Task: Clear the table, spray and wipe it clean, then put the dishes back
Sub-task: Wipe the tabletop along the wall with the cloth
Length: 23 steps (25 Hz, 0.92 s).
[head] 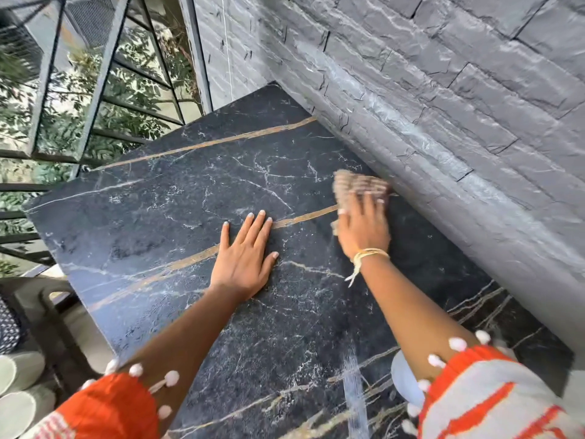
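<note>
Head view: right hand presses a tan cloth flat onto the dark marble table, near the far edge just beside the grey stone wall; fingers spread over the cloth, thumb at its near side, blurred, so I can't tell if they curl round it. Left hand lies flat on the table, fingers straight, holding nothing. Cloth looks soft, light and limp: best handled bunched under the palm, not pinched at a corner. Table looks hard and smooth, likely slick if wet. Pale cups sit off the table at lower left; likely fragile, grip round the body. No brands, labels or readable writing visible.
</note>
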Tool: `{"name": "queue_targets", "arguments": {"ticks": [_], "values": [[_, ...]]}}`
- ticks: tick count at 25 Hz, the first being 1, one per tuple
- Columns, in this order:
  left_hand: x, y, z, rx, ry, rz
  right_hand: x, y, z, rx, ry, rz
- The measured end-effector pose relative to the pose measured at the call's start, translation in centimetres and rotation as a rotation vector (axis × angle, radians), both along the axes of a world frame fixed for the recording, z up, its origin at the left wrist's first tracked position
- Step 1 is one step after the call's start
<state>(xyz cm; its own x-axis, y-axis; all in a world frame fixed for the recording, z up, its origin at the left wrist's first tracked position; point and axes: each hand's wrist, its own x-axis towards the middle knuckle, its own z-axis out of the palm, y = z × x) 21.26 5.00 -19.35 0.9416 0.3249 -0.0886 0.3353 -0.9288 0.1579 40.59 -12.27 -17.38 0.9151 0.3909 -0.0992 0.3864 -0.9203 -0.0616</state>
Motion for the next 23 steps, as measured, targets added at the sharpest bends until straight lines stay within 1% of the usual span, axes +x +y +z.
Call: {"name": "queue_targets", "arguments": {"ticks": [3,4,5,6,7,8,10,12,15,17,18,19,23], "values": [[-0.1,0.1,0.2,-0.001,0.018,0.0,-4.6,3.8,-0.1,-0.042,0.011,0.562],[0.0,0.1,0.3,0.002,0.018,0.001,-4.9,4.2,-0.2,-0.057,0.029,0.678],[0.0,0.1,0.3,0.002,0.011,0.006,-4.1,4.3,-0.1,-0.057,0.055,0.736],[0.0,0.1,0.4,-0.002,0.002,0.008,-2.5,4.1,0.0,-0.049,0.052,0.739],[0.2,0.1,0.4,-0.008,-0.009,0.007,-0.6,3.6,0.1,-0.042,0.032,0.685],[0.3,0.1,0.4,-0.014,-0.021,0.007,1.6,2.8,0.2,-0.032,0.008,0.58],[0.4,0.2,0.4,-0.018,-0.033,0.007,5.6,0.2,0.2,0.014,0.008,0.277],[0.4,0.3,0.3,-0.019,-0.033,0.012,7.5,-2.7,-0.1,0.059,0.053,-0.012],[0.1,0.4,0.1,-0.018,-0.03,0.025,6.1,-5.1,-0.5,0.094,0.065,-0.381],[-0.1,0.3,0.1,-0.027,-0.032,0.031,3.2,-4.3,-0.5,0.099,0.078,-0.556],[-0.1,0.2,0.1,-0.032,-0.031,0.027,1.2,-3.4,-0.3,0.097,0.091,-0.574],[-0.1,0.1,0.2,-0.035,-0.031,0.022,-1.2,-2.4,-0.1,0.095,0.099,-0.542],[-0.2,0.0,0.5,-0.042,-0.032,0.021,-11.5,-0.4,-0.2,0.096,0.051,-0.217]]}}
